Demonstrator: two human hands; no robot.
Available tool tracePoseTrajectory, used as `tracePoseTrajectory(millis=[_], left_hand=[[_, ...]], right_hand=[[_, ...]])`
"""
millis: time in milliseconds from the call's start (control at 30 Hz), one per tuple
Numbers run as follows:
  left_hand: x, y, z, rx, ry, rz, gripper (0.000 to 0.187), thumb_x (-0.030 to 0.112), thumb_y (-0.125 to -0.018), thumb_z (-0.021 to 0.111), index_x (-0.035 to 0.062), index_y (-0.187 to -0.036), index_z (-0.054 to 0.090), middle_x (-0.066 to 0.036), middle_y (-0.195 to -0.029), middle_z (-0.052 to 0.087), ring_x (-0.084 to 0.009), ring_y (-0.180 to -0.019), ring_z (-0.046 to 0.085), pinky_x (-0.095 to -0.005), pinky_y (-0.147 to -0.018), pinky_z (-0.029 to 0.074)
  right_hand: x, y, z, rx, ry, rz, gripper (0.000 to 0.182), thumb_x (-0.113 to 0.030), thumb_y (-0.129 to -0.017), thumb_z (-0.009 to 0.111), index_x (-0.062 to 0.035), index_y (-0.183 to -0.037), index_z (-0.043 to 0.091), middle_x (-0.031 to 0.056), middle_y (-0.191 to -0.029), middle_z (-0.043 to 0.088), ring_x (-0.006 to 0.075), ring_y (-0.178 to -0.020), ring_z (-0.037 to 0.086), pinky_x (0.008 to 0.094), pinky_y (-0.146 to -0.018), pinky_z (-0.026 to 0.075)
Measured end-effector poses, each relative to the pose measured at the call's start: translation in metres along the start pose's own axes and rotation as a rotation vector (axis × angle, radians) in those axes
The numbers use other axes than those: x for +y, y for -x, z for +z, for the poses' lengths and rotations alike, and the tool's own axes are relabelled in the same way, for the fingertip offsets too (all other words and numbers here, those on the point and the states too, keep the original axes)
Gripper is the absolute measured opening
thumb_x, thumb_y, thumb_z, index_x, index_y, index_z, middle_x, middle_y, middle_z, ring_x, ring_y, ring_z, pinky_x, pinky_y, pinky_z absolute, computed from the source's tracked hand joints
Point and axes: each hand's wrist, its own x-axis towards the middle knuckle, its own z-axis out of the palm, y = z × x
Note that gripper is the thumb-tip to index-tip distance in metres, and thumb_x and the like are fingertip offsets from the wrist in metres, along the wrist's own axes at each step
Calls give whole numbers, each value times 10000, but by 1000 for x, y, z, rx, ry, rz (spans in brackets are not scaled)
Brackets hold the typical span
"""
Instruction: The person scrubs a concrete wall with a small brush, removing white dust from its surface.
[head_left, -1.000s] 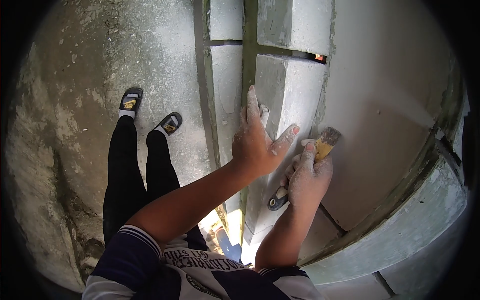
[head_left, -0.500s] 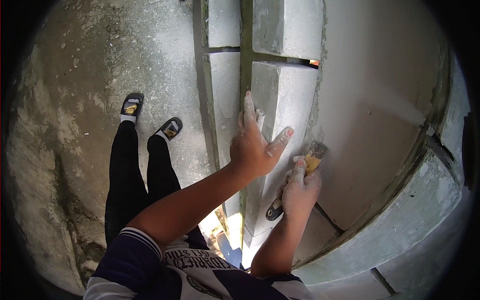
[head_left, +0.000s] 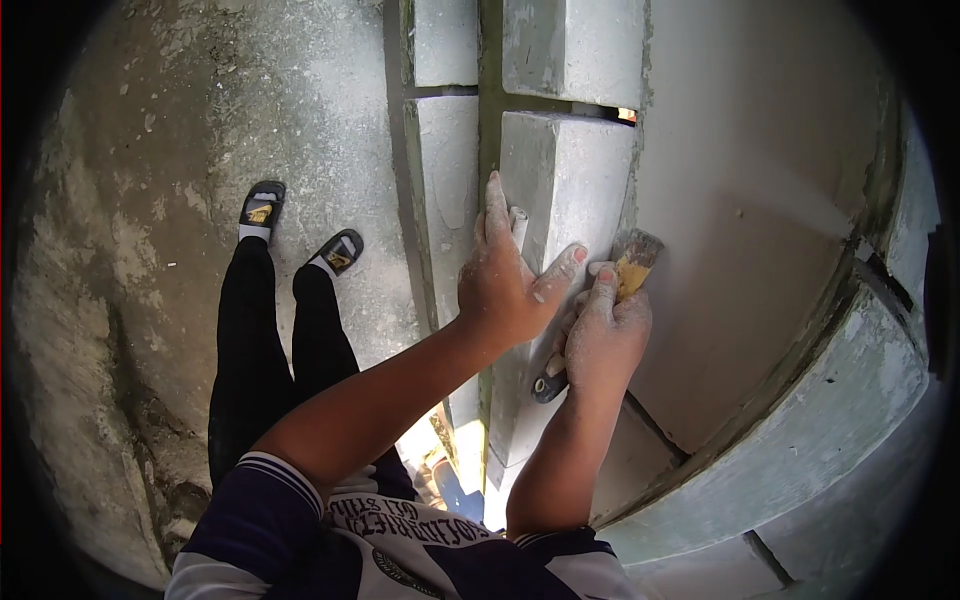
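My right hand is closed round a flat paintbrush with a yellowish ferrule. The dark handle end, with a hole in it, sticks out below my fist. The bristles reach the seam where a long whitish block meets a smooth grey panel. My left hand lies over the block's left edge, index finger stretched upward and thumb out across the block's face. A small whitish roll-shaped piece shows between that thumb and index finger. Both hands are coated with pale dust.
Another whitish block stands beyond a dark gap. Narrower blocks run along the left side. A curved ledge bends round the lower right. My sandalled feet are on the worn concrete floor.
My right hand has moved the paintbrush upward along the seam between block and panel. My left hand has barely shifted on the block, and the view has tilted slightly.
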Motion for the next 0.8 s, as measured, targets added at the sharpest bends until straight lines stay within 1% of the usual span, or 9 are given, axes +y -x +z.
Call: tracePoseTrajectory(millis=[67,167,267,367,467,500,600,700,800], left_hand=[[1,0,-3,-13,-20,-13,1124,460,-848,729,-84,-1529,18,-420,-1393,333,-513,-1271,493,-501,-1017,448],[-2,0,-3,-35,-42,-50,1123,449,-844,738,-82,-1531,25,-413,-1376,355,-502,-1258,511,-493,-1007,458],[-1,1,-1,10,-5,1,1114,456,-852,726,-88,-1528,28,-413,-1364,366,-505,-1235,525,-503,-991,466],[-3,1,0,11,-3,26,1113,466,-855,718,-94,-1525,29,-411,-1343,380,-511,-1219,533,-505,-980,472],[-6,0,0,6,42,34,1114,460,-853,723,-93,-1525,28,-418,-1348,378,-522,-1213,532,-506,-980,472],[-5,-2,-1,4,23,25,1116,461,-852,724,-93,-1525,28,-419,-1350,376,-524,-1213,531,-506,-980,472],[-4,3,0,-1,5,7,1118,462,-852,724,-92,-1526,26,-423,-1356,370,-527,-1215,527,-509,-982,469],[-5,1,1,15,24,40,1117,461,-852,724,-93,-1525,25,-424,-1367,359,-528,-1223,519,-512,-990,463],[-4,0,-1,2,4,21,1118,451,-850,730,-93,-1525,25,-425,-1381,349,-531,-1237,510,-509,-1002,457]], right_hand=[[3,11,-3,23,-6,37,213,-164,-1012,523,13,-986,637,64,-643,580,144,-556,564,327,-560,458],[10,25,-14,1,-24,128,225,-170,-1008,528,19,-984,646,85,-666,604,173,-570,574,343,-581,465],[-15,10,-9,-51,-117,142,221,-167,-1005,528,18,-981,648,83,-677,604,165,-588,575,333,-592,464],[-7,4,-5,-32,-14,0,202,-153,-1010,524,13,-1022,637,56,-668,583,133,-581,556,306,-577,455],[17,22,-15,-45,3,108,201,-150,-1011,524,17,-1026,635,59,-665,581,140,-578,554,311,-577,454],[14,26,-16,-49,-60,163,200,-151,-1009,532,19,-1011,637,63,-666,586,144,-587,556,320,-585,456],[-3,14,-13,-84,-89,155,197,-151,-1009,530,14,-1000,637,56,-662,582,136,-586,551,313,-580,452],[20,3,-2,-34,-4,-67,159,-160,-1030,506,-16,-1031,573,1,-621,481,84,-424,436,263,-379,359],[18,22,-12,-16,-12,91,215,-172,-1014,535,19,-1004,632,72,-685,598,160,-603,578,335,-597,465]])
